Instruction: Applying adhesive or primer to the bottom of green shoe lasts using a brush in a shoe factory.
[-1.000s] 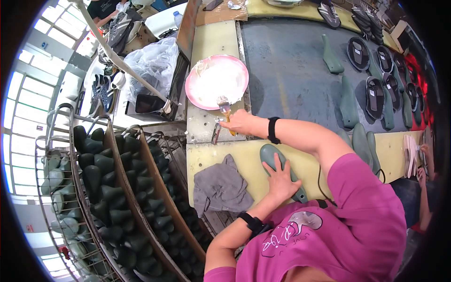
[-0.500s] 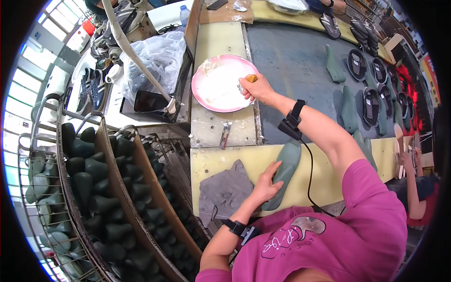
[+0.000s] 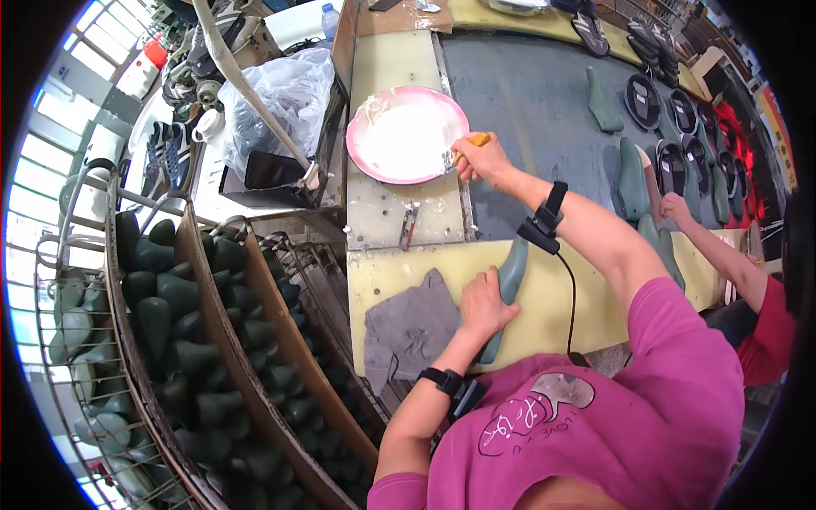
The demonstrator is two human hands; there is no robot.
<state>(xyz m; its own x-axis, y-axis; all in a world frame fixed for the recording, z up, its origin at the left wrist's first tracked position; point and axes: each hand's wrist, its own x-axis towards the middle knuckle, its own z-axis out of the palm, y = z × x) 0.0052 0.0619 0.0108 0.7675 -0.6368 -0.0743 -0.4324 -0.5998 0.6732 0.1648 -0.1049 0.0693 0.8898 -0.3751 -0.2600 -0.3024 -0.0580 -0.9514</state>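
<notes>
My right hand (image 3: 484, 160) is closed around a brush (image 3: 481, 138) with a yellow handle. Its bristle end is at the right rim of a pink-edged bowl (image 3: 361, 157) holding white paste. Nearer to me, my left hand (image 3: 486, 303) grips a green shoe last (image 3: 513, 270) on the pale yellow tabletop edge. The last is tilted up on its side, and my palm and fingers cover part of it. Left of that hand lies a crumpled grey cloth (image 3: 410, 323). A utility knife (image 3: 409, 226) rests below the bowl, among white smears.
A grey conveyor belt (image 3: 518, 102) carries several green lasts and dark shoe uppers (image 3: 643, 102). At the right, a co-worker's hand (image 3: 676, 209) reaches to the pieces there. A rack (image 3: 208, 319) packed with lasts stands left, beneath a plastic bag (image 3: 285, 98). A cable hangs from my right wrist.
My right hand has drawn the brush from inside the bowl to its right rim. My left hand has turned the last onto its side. The co-worker's hand has reached onto the belt.
</notes>
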